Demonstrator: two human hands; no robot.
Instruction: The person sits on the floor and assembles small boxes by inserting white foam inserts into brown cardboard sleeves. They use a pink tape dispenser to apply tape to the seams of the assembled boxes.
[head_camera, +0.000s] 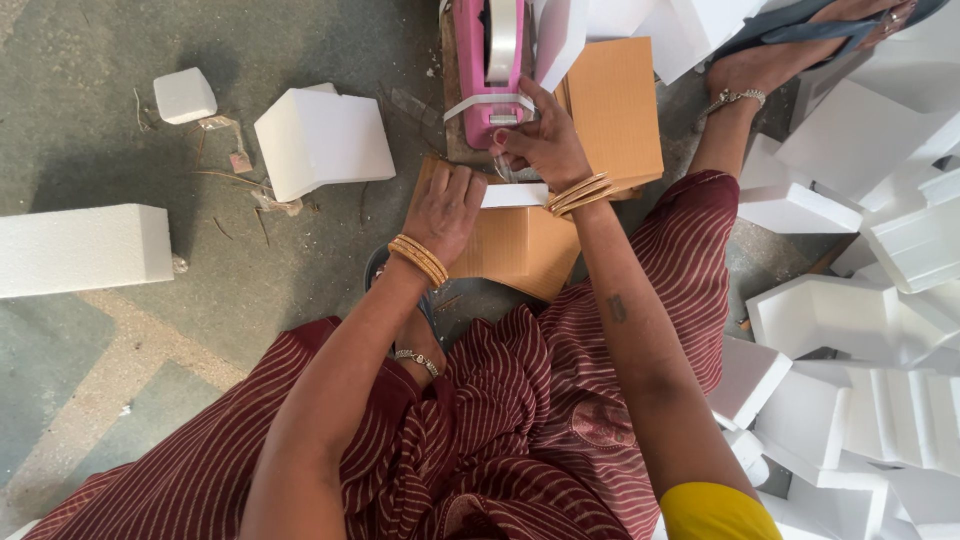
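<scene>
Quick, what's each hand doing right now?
Left hand: fingers curled, pressing down on the cardboard box.
Right hand: pinching the tape end by the pink tape dispenser.

Grey concrete floor (300, 50) with white foam pieces on it

A long foam block (80, 248) lies at the left, a small foam cube (184, 95) and an angled foam piece (322, 140) further up; a heap of foam pieces (860, 330) fills the right side. A pink tape dispenser (480, 70) and a brown cardboard sheet (613, 105) lie at the top.
</scene>
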